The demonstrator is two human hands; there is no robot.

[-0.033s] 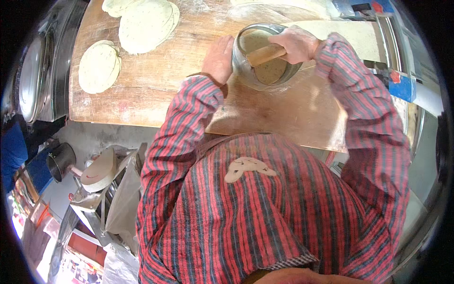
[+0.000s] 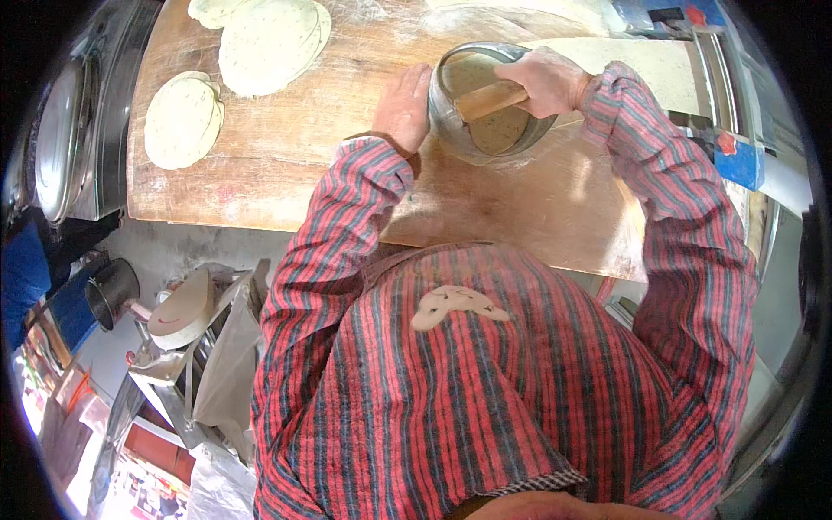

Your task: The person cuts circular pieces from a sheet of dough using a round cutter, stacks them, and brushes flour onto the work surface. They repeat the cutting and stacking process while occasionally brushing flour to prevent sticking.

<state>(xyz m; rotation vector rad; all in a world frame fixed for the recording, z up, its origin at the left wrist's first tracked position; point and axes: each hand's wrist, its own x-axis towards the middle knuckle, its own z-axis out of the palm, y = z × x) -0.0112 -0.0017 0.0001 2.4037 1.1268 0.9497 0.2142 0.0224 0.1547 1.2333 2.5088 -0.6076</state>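
Observation:
My right hand [image 2: 550, 82] is closed round the wooden handle [image 2: 488, 102] that spans a large round metal cutter [image 2: 446, 130]. The cutter stands on a sheet of pale, green-flecked dough [image 2: 628, 65], and a disc of that dough shows inside the ring. At the cutter's left side lies my left hand [image 2: 404, 108], fingers stretched out, holding nothing; its fingertips are at or against the metal wall. Flat dough rounds are stacked to the left, a larger stack [image 2: 270, 48] and a smaller one [image 2: 182, 121].
All this sits on a floured wooden board [image 2: 286, 165]. Metal rails and a blue block [image 2: 737, 160] border its right end. Metal pans [image 2: 59, 143] stand past the left edge. Below left are a dark pot [image 2: 113, 295] and a plastic-draped metal stand [image 2: 230, 373].

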